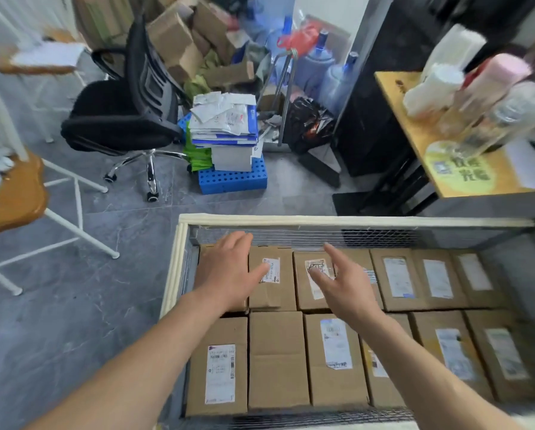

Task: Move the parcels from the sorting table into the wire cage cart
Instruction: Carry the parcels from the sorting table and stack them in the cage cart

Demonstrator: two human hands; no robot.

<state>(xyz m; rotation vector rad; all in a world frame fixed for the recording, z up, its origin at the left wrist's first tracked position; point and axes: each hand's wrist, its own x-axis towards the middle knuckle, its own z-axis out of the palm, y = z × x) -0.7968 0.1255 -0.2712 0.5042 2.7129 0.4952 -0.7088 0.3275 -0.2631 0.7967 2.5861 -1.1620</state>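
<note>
1. Left hand (229,268): palm down, fingers straight and slightly spread, holding nothing. It lies over the left end of the far row of parcels (396,277). Contact with the cardboard cannot be confirmed.
2. Right hand (342,283): fingers splayed wide, empty, over a labelled parcel (305,294) in the same row. One further box (272,293) shows between the two hands.
3. Parcels: all those in view sit inside the wire cage cart (322,219), packed edge to edge in two rows. The near row (277,358) lies beneath the forearms.
4. Sorting table: not identifiable in this view, so what remains to be moved cannot be assessed.
5. Hazard, judged: the cart's mesh wall stands just beyond the fingertips, so a forward push could catch or scrape the fingers on the wire.
6. Hazard, judged: the boxes fit tightly, so pressing or shifting one may pinch a finger in a seam.
7. Hazard, judged: the box tops look slightly uneven, so a second layer could rock or slide towards the rim.
</note>
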